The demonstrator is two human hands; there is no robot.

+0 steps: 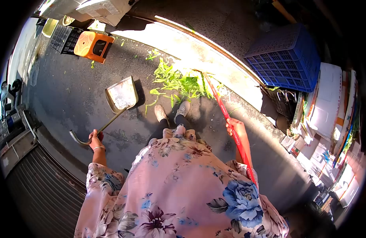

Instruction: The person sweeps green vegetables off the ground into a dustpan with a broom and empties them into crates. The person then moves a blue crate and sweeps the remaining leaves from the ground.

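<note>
My left hand (pixel 96 141) is closed around the bent metal handle of a dustpan (pixel 123 94), whose pan hangs or rests just above the pavement, left of my feet. In my right hand (pixel 236 129) is the red shaft of a broom (pixel 220 102), gripped partway along. The shaft slopes up to the pile of green leaves (pixel 177 79) on the ground ahead of my shoes. Bright sunlight washes out the broom's head, so its shape cannot be made out. Whether the dustpan touches the ground is unclear.
An orange plastic stool (pixel 86 44) and a black crate (pixel 62 39) stand at the upper left. A blue crate (pixel 284 57) is at the upper right, near white foam boxes (pixel 325 101). A raised sill (pixel 214 47) runs diagonally beyond the leaves. Ribbed shutter-like metal (pixel 40 190) lies at lower left.
</note>
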